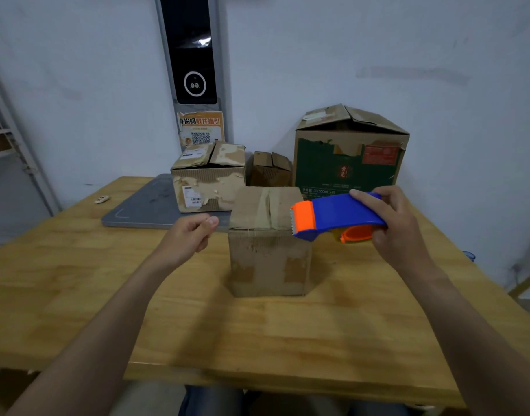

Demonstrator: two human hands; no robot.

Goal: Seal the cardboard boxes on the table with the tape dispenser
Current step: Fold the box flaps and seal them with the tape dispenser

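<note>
- My right hand [398, 229] grips the tape dispenser [338, 214], right of centre, above the middle box [266, 235].
- My left hand [188, 235] is curled, empty.
- Next, probably: steady the box, tape its seam.

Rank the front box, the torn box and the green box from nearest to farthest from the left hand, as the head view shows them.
Measured from the left hand:
1. The front box, just to the hand's right.
2. The torn box, behind the hand, on the grey mat.
3. The green box, at the back right.
</note>
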